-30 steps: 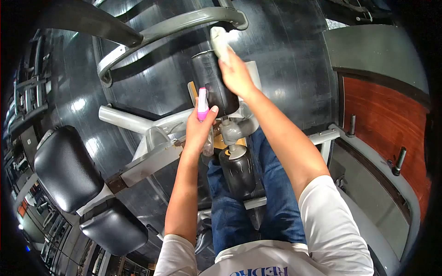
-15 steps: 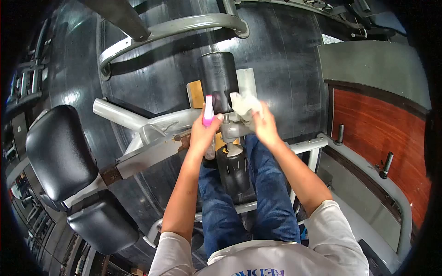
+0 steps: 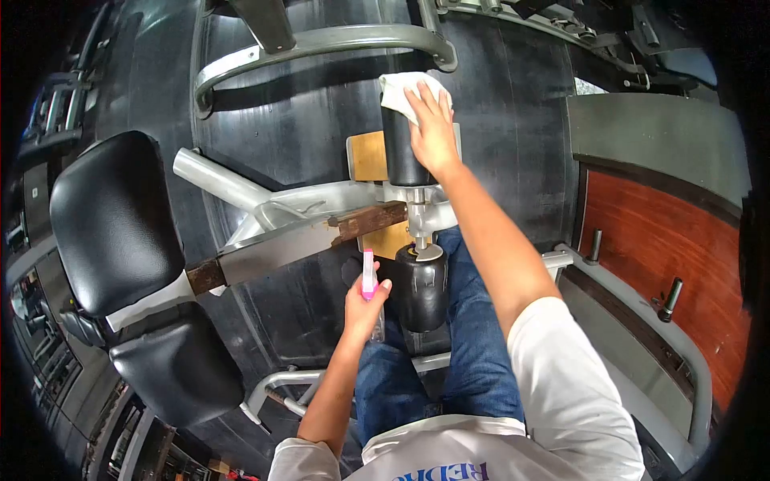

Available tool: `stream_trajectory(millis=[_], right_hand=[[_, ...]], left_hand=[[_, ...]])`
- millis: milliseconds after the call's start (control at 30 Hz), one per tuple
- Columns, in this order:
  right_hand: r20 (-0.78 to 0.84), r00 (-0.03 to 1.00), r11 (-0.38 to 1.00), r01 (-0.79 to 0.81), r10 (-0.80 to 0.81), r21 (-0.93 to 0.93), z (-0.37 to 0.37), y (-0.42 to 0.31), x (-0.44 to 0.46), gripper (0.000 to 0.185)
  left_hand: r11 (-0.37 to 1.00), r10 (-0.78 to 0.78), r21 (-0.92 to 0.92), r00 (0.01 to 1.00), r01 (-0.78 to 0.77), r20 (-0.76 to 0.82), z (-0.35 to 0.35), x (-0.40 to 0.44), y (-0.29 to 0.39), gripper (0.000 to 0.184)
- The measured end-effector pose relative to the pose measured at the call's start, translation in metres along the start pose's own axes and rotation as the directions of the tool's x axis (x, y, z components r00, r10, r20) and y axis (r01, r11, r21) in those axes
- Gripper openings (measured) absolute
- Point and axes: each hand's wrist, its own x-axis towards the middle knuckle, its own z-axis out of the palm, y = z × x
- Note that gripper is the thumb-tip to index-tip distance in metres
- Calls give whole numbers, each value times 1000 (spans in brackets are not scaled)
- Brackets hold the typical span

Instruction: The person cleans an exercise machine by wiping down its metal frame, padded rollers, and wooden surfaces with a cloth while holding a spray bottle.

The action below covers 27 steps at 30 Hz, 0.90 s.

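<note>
My right hand (image 3: 434, 138) presses a white cloth (image 3: 398, 90) against the far end of a black padded roller (image 3: 403, 159), fingers spread over the cloth. Part of that roller is hidden by the hand. Lower down, my left hand (image 3: 361, 314) is wrapped round a spray bottle with a pink and white trigger head (image 3: 369, 276); its clear body shows partly below the fist. A second black roller (image 3: 423, 298) sits just right of the bottle, near my knees. A metal joint (image 3: 417, 220) links the two rollers.
A worn-ended metal beam (image 3: 277, 250) runs left to a black padded seat (image 3: 116, 224) and a smaller pad (image 3: 176, 365). A curved grey frame (image 3: 345, 38) stands ahead on the black floor. At right is a red-brown panel (image 3: 658, 256) with short pegs.
My right hand has moved forward with the cloth, onto the far end of the roller. My left hand has drawn back towards my body with the spray bottle.
</note>
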Motion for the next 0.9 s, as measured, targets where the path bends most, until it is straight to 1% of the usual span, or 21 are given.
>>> stream_trajectory(millis=[33,100,167,233,267,333,400,433,467,500,533,567,600,633,700,733,767,800,833,867,900], right_hand=[[-16,1000,998,24,-23,50,1,-2,-11,66],[118,991,996,73,-67,-49,-11,-6,-47,69],[170,976,990,135,-139,36,-15,3,-88,72],[215,970,992,98,-113,76,-29,2,-125,69],[217,969,992,105,-119,74,-33,3,-138,69],[209,978,979,-25,-18,202,-43,1,-154,59],[233,963,975,-169,133,142,-61,-2,-153,45],[121,973,974,-207,195,93,-61,8,-148,33],[15,966,945,-254,257,207,-61,21,-139,30],[13,939,820,-308,345,483,-78,8,-114,29],[-95,914,772,-275,395,573,-74,21,-98,30],[-103,862,700,-328,496,634,-84,11,-73,30],[-149,854,707,-301,499,640,-86,12,-52,31],[-117,855,687,-316,505,654,-88,9,-30,32],[-265,934,887,-98,238,451,-72,0,8,32],[-298,952,961,12,74,276,-53,1,24,35],[-150,983,944,-55,109,327,-43,-18,28,39],[-28,997,997,-64,65,36,-14,-16,23,42],[74,992,977,114,-102,-179,15,-11,9,42],[216,965,901,222,-149,-373,7,-30,-2,41],[256,950,901,261,-177,-346,8,-34,-13,36]], left_hand=[[999,-5,-31,1000,5,-2,0,-3,-1,54],[999,-8,-43,1000,8,-3,-2,-5,-3,53],[998,-4,-59,1000,3,-2,-1,-3,-3,52],[1000,11,-24,1000,-11,-2,-1,-2,-3,52],[999,13,-31,1000,-13,-4,-1,-1,-2,52],[999,47,6,999,-47,5,-1,0,-1,52],[999,45,4,999,-45,5,-2,-1,1,53],[999,40,7,999,-40,7,-4,-2,1,54],[999,36,13,999,-36,8,-7,-3,1,54],[999,26,27,1000,-26,14,-10,-4,1,55],[999,16,39,1000,-16,19,-12,-5,1,55],[999,15,41,1000,-15,17,-14,-5,0,55],[1000,17,25,1000,-18,3,-15,-6,-1,56],[1000,21,9,1000,-21,-13,-15,-7,-2,56],[1000,18,10,1000,-17,-24,-15,-6,-5,56],[1000,16,12,999,-15,-28,-15,-5,-6,56],[1000,19,17,999,-19,-33,-14,-3,-7,56],[1000,0,30,1000,1,-24,-11,-2,-9,55],[999,-19,42,1000,20,-14,-7,0,-8,55],[999,-20,49,1000,20,-9,-2,0,-6,55],[999,-22,32,1000,22,-7,3,1,-2,55]])
